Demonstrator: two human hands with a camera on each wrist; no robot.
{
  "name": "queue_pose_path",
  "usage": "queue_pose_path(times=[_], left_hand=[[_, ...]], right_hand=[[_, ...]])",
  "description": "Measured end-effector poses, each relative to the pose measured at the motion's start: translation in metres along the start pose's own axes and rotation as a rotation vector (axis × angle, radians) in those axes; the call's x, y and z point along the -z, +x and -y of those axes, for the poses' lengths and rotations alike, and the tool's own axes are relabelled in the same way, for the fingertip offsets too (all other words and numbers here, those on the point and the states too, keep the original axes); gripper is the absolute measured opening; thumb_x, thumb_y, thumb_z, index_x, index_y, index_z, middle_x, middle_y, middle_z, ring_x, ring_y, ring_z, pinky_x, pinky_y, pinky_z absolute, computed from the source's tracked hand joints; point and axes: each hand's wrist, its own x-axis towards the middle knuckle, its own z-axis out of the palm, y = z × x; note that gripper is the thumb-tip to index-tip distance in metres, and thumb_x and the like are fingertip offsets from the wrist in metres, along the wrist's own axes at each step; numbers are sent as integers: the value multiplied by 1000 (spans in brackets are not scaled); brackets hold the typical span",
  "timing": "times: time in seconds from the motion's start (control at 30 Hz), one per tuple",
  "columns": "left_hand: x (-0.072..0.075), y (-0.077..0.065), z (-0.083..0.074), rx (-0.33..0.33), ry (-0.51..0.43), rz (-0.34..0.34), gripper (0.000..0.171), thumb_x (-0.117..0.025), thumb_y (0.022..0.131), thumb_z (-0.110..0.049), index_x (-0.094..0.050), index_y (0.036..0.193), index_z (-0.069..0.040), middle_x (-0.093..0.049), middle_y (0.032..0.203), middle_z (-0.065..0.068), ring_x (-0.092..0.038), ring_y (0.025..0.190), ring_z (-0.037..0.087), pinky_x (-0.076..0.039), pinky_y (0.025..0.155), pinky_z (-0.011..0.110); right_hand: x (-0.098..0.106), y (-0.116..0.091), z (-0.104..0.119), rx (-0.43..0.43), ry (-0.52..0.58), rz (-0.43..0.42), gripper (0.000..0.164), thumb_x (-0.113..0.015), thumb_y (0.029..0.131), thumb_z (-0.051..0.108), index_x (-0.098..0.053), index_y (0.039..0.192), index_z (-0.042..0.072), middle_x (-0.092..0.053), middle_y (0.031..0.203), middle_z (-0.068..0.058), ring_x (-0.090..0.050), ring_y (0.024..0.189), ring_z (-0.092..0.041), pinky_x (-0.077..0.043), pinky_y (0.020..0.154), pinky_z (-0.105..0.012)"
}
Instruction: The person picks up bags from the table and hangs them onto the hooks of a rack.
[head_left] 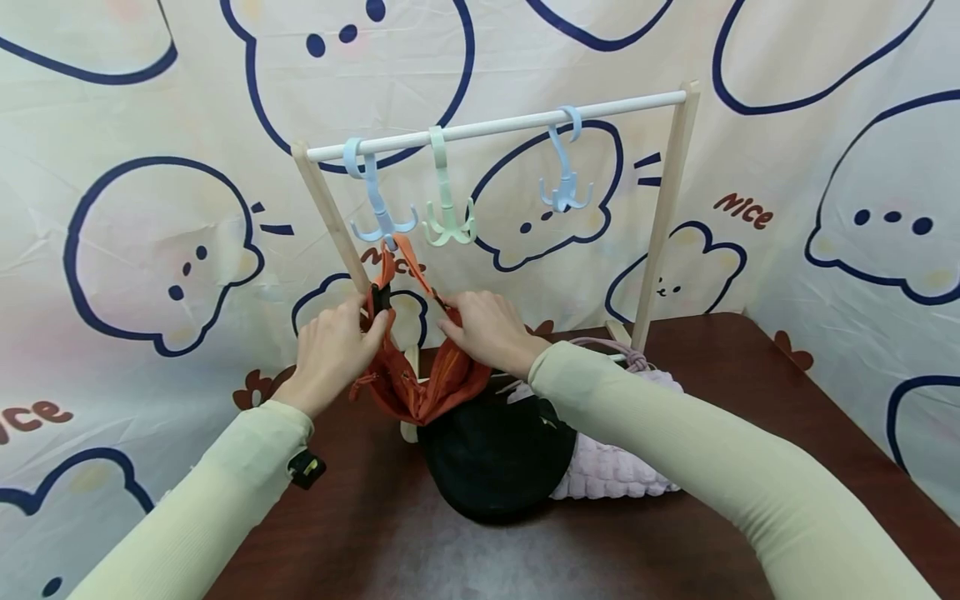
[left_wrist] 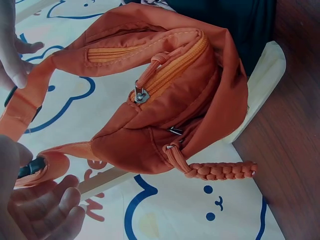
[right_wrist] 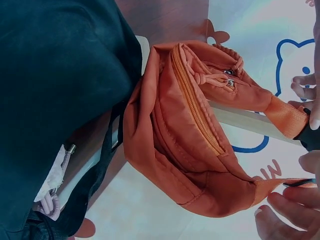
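– What is the work set over?
– A dark brown table, by which pale light is reflected near the front.

– And nearest?
– Two pale green sleeves are seen, reached forward; a small black device is worn at the left wrist.

– What is placed on the table?
– A black bag is set in front, and a puffy lilac bag is partly covered by it, on the right.

– How are the hands occupied?
– By the left hand an orange bag is gripped at its strap, beside a black buckle. By the right hand the other side of the strap is pinched.

– Where is the orange bag held?
– Above the table, just behind the black bag, with its sides spread apart. Its strap is stretched up to a blue hook; whether it is looped over a prong cannot be told.

– And beyond?
– A green hook and another blue hook are hung from the white bar of a wooden rack. Farthest back, the wall is covered by a cartoon-printed cloth.
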Motion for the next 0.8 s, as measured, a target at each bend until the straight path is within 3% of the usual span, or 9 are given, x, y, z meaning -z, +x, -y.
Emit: queue_pose_path(times=[0.17,0.43,0.8], left_hand=[[-1,-1,2,4,6,10,38,-56,102,-40,-64,106,-3,-55,58,7,-52,50,23,-34,44,32],[-3,-2,3,-3,5,17,38,-55,102,-42,-64,105,-5,-55,58,6,-53,51,23,-35,45,32],[-2,-5,5,7,-7,30,37,-55,102,-42,-64,104,-6,-61,62,7,-54,52,22,-36,45,31]], right_hand=[[1,-1,-2,4,-3,18,37,-62,101,35,-68,129,12,-49,63,0,-46,51,-14,-31,45,-25],[2,-1,-7,33,-20,15,28,-63,100,35,-73,111,11,-51,65,0,-50,57,-16,-33,49,-27],[4,-3,-10,17,-34,28,36,-63,100,36,-70,124,10,-54,67,-1,-50,57,-15,-32,48,-26]])
